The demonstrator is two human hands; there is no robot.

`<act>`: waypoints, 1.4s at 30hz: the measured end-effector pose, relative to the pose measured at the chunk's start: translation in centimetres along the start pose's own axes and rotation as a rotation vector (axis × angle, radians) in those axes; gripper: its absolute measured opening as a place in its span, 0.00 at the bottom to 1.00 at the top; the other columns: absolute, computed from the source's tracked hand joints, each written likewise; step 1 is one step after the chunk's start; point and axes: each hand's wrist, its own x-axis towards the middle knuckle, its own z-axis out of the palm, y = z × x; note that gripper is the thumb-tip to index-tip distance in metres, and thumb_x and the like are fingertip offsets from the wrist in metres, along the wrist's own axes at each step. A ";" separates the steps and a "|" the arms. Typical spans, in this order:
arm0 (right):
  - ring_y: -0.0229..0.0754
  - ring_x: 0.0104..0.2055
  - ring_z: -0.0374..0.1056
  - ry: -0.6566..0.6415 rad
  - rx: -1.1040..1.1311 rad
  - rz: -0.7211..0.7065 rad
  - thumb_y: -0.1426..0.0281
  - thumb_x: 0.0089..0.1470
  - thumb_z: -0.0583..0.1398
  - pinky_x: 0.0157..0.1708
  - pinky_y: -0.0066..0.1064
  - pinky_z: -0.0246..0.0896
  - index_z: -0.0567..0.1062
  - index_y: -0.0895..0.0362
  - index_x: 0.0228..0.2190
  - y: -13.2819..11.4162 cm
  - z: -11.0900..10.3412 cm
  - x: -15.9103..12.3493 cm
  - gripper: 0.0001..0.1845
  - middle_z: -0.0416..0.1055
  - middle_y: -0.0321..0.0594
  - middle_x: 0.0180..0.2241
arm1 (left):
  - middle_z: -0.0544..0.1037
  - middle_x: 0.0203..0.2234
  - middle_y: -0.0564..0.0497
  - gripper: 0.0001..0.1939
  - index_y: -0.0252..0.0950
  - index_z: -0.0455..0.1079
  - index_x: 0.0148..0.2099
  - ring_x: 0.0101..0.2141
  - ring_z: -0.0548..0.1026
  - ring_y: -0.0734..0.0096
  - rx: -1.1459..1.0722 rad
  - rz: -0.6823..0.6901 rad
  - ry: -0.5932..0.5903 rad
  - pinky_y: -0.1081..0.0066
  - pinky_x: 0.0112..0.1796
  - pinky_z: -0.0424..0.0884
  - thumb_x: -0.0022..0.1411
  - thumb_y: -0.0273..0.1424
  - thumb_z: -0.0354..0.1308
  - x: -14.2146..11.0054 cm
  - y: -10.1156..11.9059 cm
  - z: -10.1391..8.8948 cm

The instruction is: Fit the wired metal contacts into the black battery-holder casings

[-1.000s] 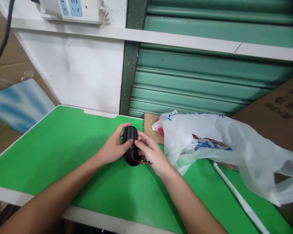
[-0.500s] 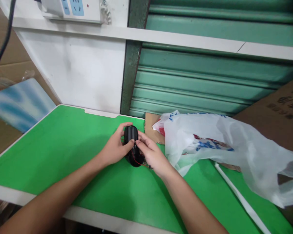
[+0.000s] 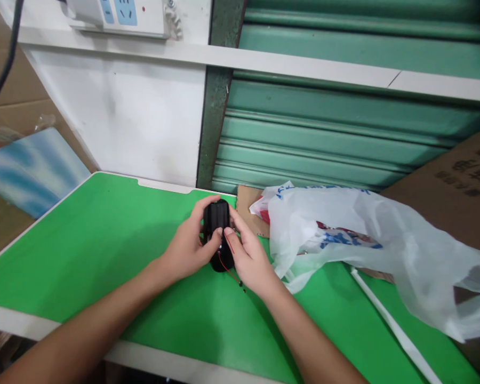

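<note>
Between my two hands is a black rounded case (image 3: 217, 214), longer than wide, whose exact kind I cannot make out. My left hand (image 3: 190, 240) grips it from the left, with the thumb pressed on its upper face. From the right, my right hand (image 3: 248, 253) closes on it, thumb tip beside the left thumb. A thin red wire (image 3: 225, 262) runs from the case's middle down past the right hand to small dark ends. Both hands are over the green tabletop (image 3: 152, 314). The far fingers are partly hidden behind the case.
A white plastic bag (image 3: 344, 224) lies on the right, partly over cardboard (image 3: 248, 210). In front of it is a white strip (image 3: 396, 325). A power strip (image 3: 144, 18) sits on the ledge above, and a blue-white panel (image 3: 40, 170) leans at the left.
The case has tilted slightly up between my hands. My right thumb has shifted a little, and more of the red wire and its dark ends shows below the case.
</note>
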 end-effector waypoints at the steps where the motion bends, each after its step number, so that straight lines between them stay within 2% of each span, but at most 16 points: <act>1: 0.47 0.75 0.53 -0.001 -0.013 -0.015 0.57 0.70 0.54 0.76 0.49 0.43 0.62 0.49 0.70 -0.1 0.0 -0.1 0.31 0.58 0.41 0.72 | 0.74 0.58 0.42 0.31 0.42 0.54 0.70 0.45 0.80 0.63 0.013 0.015 0.007 0.71 0.40 0.79 0.68 0.31 0.58 -0.1 -0.1 0.0; 8: 0.48 0.76 0.51 0.022 -0.063 -0.060 0.57 0.72 0.52 0.76 0.47 0.43 0.60 0.49 0.71 -0.1 0.3 -0.5 0.31 0.57 0.41 0.73 | 0.75 0.56 0.43 0.31 0.45 0.54 0.72 0.36 0.80 0.69 0.090 0.029 0.040 0.72 0.33 0.77 0.70 0.33 0.58 -0.6 -0.6 0.1; 14: 0.48 0.73 0.55 0.048 -0.069 -0.063 0.57 0.72 0.51 0.74 0.47 0.48 0.61 0.49 0.70 -0.2 0.7 -0.6 0.30 0.62 0.42 0.70 | 0.76 0.56 0.43 0.31 0.45 0.54 0.72 0.37 0.80 0.68 0.141 0.053 0.043 0.70 0.36 0.78 0.71 0.33 0.57 -0.7 -0.8 0.1; 20: 0.49 0.71 0.60 0.063 -0.080 -0.063 0.57 0.71 0.51 0.73 0.48 0.50 0.63 0.48 0.70 -0.3 0.9 -0.7 0.29 0.65 0.44 0.67 | 0.74 0.60 0.42 0.32 0.44 0.53 0.73 0.40 0.81 0.66 0.140 0.050 0.052 0.69 0.39 0.78 0.70 0.33 0.57 -0.8 -0.9 0.3; 28: 0.47 0.71 0.59 0.074 -0.034 -0.043 0.59 0.70 0.53 0.72 0.46 0.52 0.65 0.48 0.68 -0.2 1.1 -0.7 0.28 0.65 0.42 0.67 | 0.75 0.57 0.44 0.34 0.44 0.55 0.72 0.41 0.80 0.63 0.160 0.041 0.074 0.68 0.40 0.78 0.68 0.31 0.59 -0.9 -0.8 0.5; 31: 0.48 0.69 0.62 0.090 -0.013 -0.034 0.59 0.70 0.54 0.70 0.45 0.57 0.65 0.49 0.67 -0.4 1.1 -0.7 0.27 0.66 0.43 0.67 | 0.75 0.57 0.43 0.34 0.44 0.55 0.72 0.41 0.81 0.63 0.159 0.039 0.061 0.67 0.40 0.78 0.67 0.31 0.59 -0.8 -0.9 0.4; 35: 0.48 0.60 0.71 0.084 0.028 0.014 0.60 0.68 0.56 0.63 0.44 0.65 0.66 0.49 0.66 -1.0 0.8 -0.6 0.27 0.71 0.45 0.62 | 0.76 0.55 0.43 0.34 0.44 0.55 0.72 0.41 0.80 0.63 0.137 0.045 0.055 0.67 0.41 0.79 0.67 0.31 0.60 -0.5 -0.9 0.1; 38: 0.48 0.56 0.73 0.090 0.096 0.037 0.59 0.65 0.59 0.57 0.43 0.70 0.69 0.50 0.62 -1.2 0.5 -0.3 0.26 0.76 0.45 0.56 | 0.72 0.60 0.40 0.36 0.43 0.51 0.73 0.45 0.79 0.63 0.030 0.056 0.061 0.68 0.41 0.79 0.68 0.32 0.60 -0.2 -0.6 -0.1; 42: 0.50 0.55 0.73 0.134 0.151 0.041 0.56 0.61 0.63 0.52 0.42 0.73 0.74 0.51 0.57 -1.0 0.2 0.3 0.25 0.78 0.45 0.50 | 0.65 0.65 0.37 0.36 0.46 0.47 0.74 0.38 0.79 0.70 -0.101 -0.003 0.035 0.73 0.35 0.79 0.71 0.39 0.59 0.0 -0.2 -0.2</act>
